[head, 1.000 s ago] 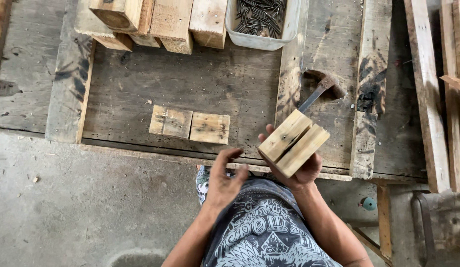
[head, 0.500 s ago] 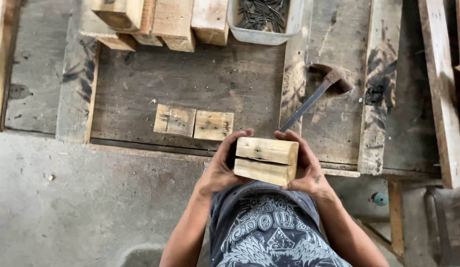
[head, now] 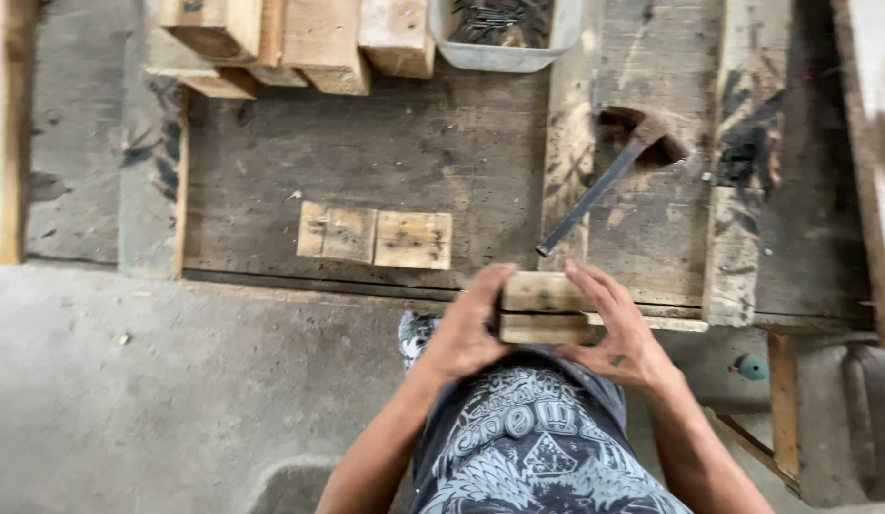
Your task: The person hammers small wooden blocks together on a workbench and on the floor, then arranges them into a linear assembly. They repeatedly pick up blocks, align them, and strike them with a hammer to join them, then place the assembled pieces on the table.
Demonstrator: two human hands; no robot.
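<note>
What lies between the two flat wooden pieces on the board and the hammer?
In the head view, only bare, dark board lies between the two flat wooden pieces and the hammer, plus one upright plank that the hammer's handle crosses.

L hand [head: 466,328] & R hand [head: 618,333] grip a stacked pair of wooden blocks [head: 544,306] btwn them, one at each end, held above the person's lap at the near edge of the wooden work platform [head: 404,152]. Two flat wood pieces [head: 376,235] lie side by side, touching, on the platform left of the hands. Hammer [head: 609,176] lies diagonally just beyond the blocks. Tray of nails [head: 504,33] at top edge; stack of timber offcuts [head: 290,43] to its left.
</note>
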